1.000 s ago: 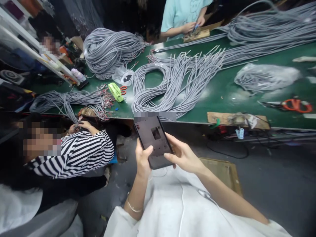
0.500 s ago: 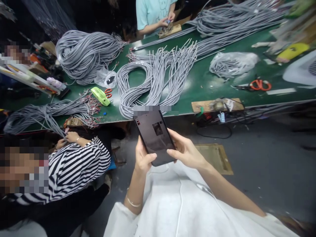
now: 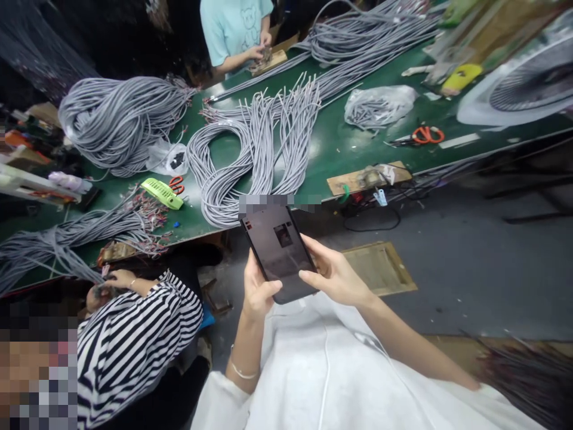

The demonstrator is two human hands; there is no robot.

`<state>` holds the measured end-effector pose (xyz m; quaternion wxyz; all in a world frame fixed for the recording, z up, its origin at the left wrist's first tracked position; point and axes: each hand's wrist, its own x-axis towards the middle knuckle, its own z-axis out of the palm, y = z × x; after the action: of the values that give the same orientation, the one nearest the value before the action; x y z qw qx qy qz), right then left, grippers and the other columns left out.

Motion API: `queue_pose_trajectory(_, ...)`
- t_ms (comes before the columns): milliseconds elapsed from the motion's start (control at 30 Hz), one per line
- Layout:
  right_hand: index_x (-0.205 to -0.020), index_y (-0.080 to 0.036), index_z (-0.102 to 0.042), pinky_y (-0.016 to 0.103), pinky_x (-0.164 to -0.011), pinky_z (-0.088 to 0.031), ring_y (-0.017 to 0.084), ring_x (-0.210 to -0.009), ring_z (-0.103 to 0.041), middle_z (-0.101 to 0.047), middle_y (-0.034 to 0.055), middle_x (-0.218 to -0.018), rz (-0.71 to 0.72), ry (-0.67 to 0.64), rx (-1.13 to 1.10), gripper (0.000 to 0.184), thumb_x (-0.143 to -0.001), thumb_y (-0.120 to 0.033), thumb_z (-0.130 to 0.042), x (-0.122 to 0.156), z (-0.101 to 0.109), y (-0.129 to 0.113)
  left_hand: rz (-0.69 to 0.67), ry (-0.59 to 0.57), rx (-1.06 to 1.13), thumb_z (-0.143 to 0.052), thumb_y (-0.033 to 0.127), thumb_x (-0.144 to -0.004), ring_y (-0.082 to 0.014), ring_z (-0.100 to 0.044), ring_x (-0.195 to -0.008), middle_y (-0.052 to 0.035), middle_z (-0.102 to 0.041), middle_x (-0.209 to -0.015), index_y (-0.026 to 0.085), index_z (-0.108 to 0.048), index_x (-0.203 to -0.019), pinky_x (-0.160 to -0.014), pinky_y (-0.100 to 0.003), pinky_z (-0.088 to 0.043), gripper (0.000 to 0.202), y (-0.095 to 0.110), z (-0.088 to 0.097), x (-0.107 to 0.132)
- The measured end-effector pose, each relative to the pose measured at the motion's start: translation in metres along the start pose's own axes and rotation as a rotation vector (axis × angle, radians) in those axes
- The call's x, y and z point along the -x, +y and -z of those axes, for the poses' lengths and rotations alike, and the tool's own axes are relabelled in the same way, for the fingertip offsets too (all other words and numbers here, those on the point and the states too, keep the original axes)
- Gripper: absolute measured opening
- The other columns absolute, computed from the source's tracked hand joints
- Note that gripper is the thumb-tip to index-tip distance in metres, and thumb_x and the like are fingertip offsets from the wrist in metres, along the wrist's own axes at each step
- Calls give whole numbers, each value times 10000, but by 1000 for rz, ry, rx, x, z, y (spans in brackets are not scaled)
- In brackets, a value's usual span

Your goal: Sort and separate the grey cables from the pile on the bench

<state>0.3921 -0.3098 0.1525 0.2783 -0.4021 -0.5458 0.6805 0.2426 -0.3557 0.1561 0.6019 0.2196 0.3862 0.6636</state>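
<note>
A dark smartphone [image 3: 278, 251] is held up in front of me over my white-clad lap. My left hand [image 3: 258, 292] is closed on its lower left edge, with the thumb on the screen. My right hand [image 3: 333, 275] supports its right side, fingers curled behind it and the thumb at the lower right edge. A thin white cable [image 3: 326, 370] runs down across my clothes. A bracelet is on my left wrist.
A long green table [image 3: 340, 143] carries large bundles of grey cables [image 3: 250, 149], a green comb-like tool [image 3: 162, 193], orange scissors [image 3: 425, 134] and a plastic bag of cables [image 3: 378, 104]. A person in stripes [image 3: 134, 334] sits left; another in teal [image 3: 235, 30] works opposite. A fan [image 3: 523, 89] stands right.
The view has swung right and slightly up, so the table has shifted left and a fan has come into sight. Both hands still hold the phone the same way.
</note>
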Motion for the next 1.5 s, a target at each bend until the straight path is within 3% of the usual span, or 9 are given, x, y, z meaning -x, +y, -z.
queue_pose_trajectory(300, -1449, -131, -355, 274, -657, -543, 192, -790, -643, -591, 150, -1227, 18, 98, 11, 814, -772, -464, -661, -1, -7, 4, 102, -87, -10, -757, 264, -544, -246, -661, -923, -59, -692, -1050, 226, -586, -1161, -779, -326, -550, 641, 2, 15, -15)
queue_pose_trajectory(633, -1445, -158, -371, 280, -637, -551, 183, -751, -638, -562, 147, -1273, 16, 180, -33, 803, -771, -485, -659, -1, -18, 1, 87, -137, -176, -761, 332, -650, -248, -637, -1016, -99, -663, -1127, 195, -546, -1200, -889, -350, -525, 606, 4, 23, -24)
queue_pose_trajectory(1033, -1447, -143, -367, 270, -631, -547, 178, -754, -643, -546, 161, -1293, 22, 215, -67, 840, -768, -536, -668, 10, 4, -3, 213, -103, -51, -772, 348, -597, -253, -674, -908, -64, -707, -1023, 221, -606, -1109, -812, -364, -553, 553, -2, -4, -30)
queue_pose_trajectory(1200, -1430, -171, -404, 265, -596, -540, 165, -710, -636, -585, 148, -1245, 16, 195, -121, 823, -750, -542, -684, 17, 18, -2, 260, -47, -76, -721, 388, -652, -258, -672, -922, -76, -709, -1032, 220, -600, -1118, -836, -378, -544, 511, -6, -19, -30)
queue_pose_trajectory(1500, -1343, -141, -514, 261, -545, -531, 156, -647, -616, -667, 109, -1075, -15, 358, -89, 728, -732, -496, -687, 26, 26, -3, 248, -165, -65, -753, 330, -576, -230, -669, -876, -48, -696, -1004, 243, -581, -1166, -812, -338, -542, 621, -19, -33, -22)
